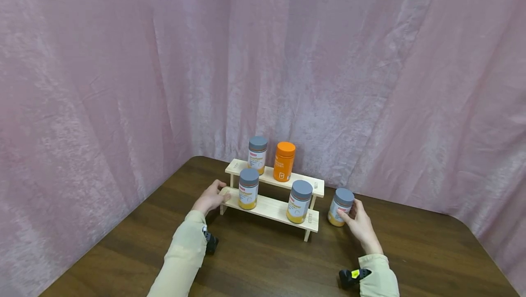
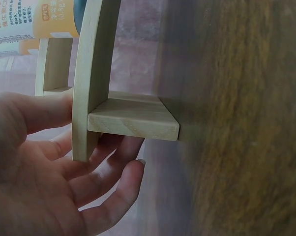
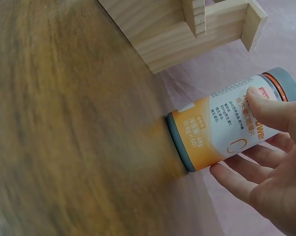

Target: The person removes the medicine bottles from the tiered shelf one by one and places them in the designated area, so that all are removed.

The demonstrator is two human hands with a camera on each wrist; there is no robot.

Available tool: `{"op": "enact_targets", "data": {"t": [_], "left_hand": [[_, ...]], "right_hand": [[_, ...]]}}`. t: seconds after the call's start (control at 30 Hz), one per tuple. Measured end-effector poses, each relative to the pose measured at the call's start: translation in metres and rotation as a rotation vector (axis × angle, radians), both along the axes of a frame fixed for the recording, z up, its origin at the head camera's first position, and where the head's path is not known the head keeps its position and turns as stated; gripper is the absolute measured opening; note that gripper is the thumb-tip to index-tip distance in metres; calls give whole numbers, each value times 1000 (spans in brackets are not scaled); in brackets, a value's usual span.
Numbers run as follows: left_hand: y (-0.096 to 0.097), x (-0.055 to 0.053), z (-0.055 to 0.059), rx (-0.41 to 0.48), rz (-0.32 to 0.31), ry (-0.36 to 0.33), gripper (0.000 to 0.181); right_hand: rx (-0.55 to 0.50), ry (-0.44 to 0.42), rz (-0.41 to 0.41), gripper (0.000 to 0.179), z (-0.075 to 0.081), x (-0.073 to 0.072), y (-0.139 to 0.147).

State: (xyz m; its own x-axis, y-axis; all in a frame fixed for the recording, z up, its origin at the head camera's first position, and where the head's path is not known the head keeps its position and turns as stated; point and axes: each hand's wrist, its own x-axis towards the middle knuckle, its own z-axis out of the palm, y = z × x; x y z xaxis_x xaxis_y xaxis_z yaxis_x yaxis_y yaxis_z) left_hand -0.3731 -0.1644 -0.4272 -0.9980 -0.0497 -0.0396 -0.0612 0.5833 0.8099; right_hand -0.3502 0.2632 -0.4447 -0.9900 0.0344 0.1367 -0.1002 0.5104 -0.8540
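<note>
A pale two-step wooden rack stands on the table. My left hand holds the left end of its lower step, thumb on top and fingers underneath, as the left wrist view shows. To the right of the rack, my right hand grips a grey-lidded vitamin jar with a white and yellow label, thumb on the label side. That jar is upright at the tabletop; whether its base touches is hard to tell. Two similar jars, left and right, stand on the lower step.
On the upper step stand another grey-lidded jar at the left and an orange jar near the middle. The dark brown wooden table has rounded far corners. Pink curtains hang behind it and along the left.
</note>
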Motion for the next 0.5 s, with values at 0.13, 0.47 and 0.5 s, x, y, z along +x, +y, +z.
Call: {"op": "enact_targets", "data": {"t": [0.13,0.47,0.5], "left_hand": [[0,1,-2,-9,4,-7,42],[0,-1,-2,-3,-3,7,42],[0,-1,-1,-3,-4,6,42]], "right_hand": [[-9,-6,3,64,-1,1,-1],[17,-60,21,78,12,7,12],[19,-67,12,80,15,9,14]]}}
